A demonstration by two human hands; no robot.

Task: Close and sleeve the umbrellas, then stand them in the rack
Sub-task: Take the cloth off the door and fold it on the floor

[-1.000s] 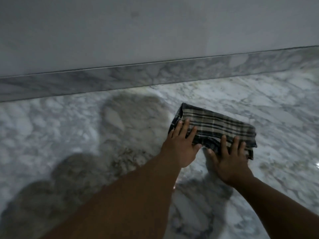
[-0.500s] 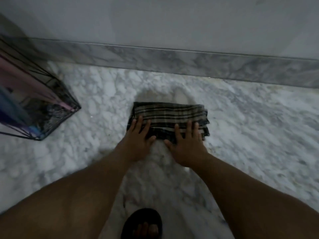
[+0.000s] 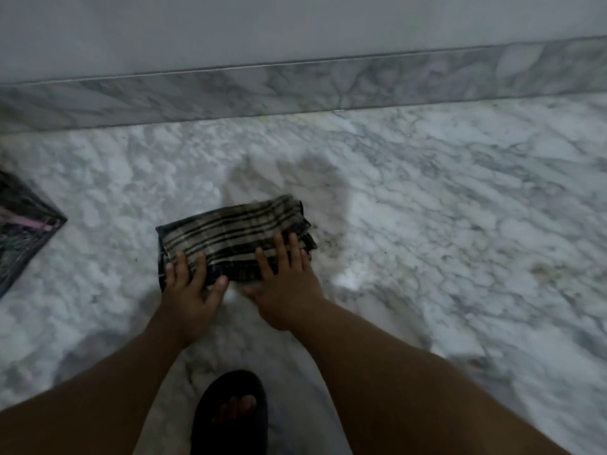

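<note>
A folded plaid cloth (image 3: 236, 231), dark with beige stripes, lies flat on the marble floor (image 3: 443, 241). My left hand (image 3: 189, 290) presses on its near left corner with fingers spread. My right hand (image 3: 285, 280) presses on its near right part, fingers spread over the fabric. Both palms rest flat on the cloth; neither hand grips it. At the far left edge, the corner of a black wire rack (image 3: 23, 238) shows, with a pink umbrella part inside it.
A marble skirting (image 3: 295, 90) runs along the grey wall behind the cloth. My foot in a black sandal (image 3: 230, 415) stands on the floor near the bottom, between my forearms.
The view swung left, then partly back, so the rack came in at the left and now shows only its corner. Both hands stayed flat on the cloth, which shifted along the floor.
</note>
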